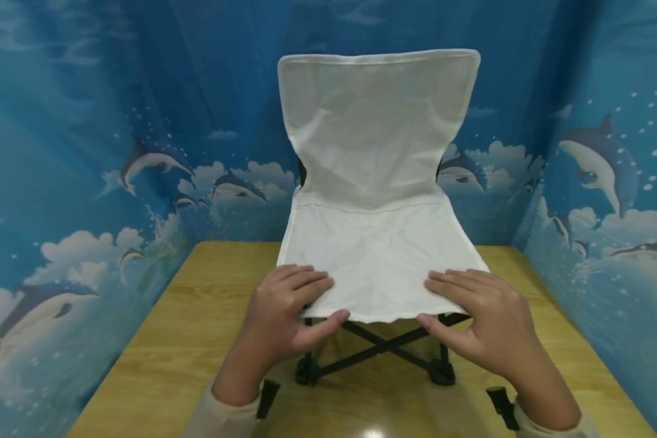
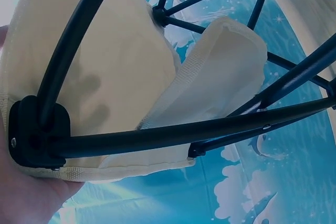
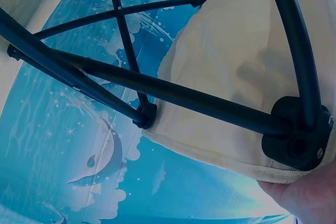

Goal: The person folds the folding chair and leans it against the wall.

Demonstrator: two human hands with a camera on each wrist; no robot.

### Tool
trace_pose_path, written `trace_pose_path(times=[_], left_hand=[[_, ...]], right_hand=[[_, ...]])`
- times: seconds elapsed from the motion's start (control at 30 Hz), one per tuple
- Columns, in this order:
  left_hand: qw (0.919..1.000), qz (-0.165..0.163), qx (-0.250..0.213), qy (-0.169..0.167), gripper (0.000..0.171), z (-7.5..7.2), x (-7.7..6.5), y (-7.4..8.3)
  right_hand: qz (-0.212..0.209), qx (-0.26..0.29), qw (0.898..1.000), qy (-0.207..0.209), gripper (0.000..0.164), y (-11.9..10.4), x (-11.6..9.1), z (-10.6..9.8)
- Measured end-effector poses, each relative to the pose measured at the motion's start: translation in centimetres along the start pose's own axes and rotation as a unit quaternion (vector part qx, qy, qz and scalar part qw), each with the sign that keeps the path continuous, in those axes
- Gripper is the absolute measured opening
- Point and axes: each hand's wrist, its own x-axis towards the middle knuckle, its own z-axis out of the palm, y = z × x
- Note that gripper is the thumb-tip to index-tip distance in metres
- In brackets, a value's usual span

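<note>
The left hand (image 1: 285, 309) and right hand (image 1: 488, 311) rest on the white chair (image 1: 375, 243) at its front corners, fingers nearly straight, grasping nothing.

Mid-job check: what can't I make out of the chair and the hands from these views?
- Head view: front corners of the white fabric seat, covered by the left hand and right hand.
- Head view: the black backrest poles, mostly behind the white backrest.
- Left wrist view: most of the left hand, behind the seat fabric and beyond the frame edge.
- Right wrist view: likewise, the right hand.
</note>
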Motion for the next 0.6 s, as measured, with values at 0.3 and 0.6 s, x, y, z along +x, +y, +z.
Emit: trace_pose_path(times=[0.3, 0.6], left_hand=[[0.9999, -0.006, 0.0, 0.016, 0.058, 0.14, 0.25, 0.02], [0.9992, -0.014, -0.011, 0.035, 0.049, 0.22, 0.52, 0.04]], right_hand=[[0.006, 0.001, 1.0, -0.001, 0.046, -0.16, 0.37, 0.03], [0.016, 0.003, 1.0, 0.007, 0.041, -0.36, 0.69, 0.14]])
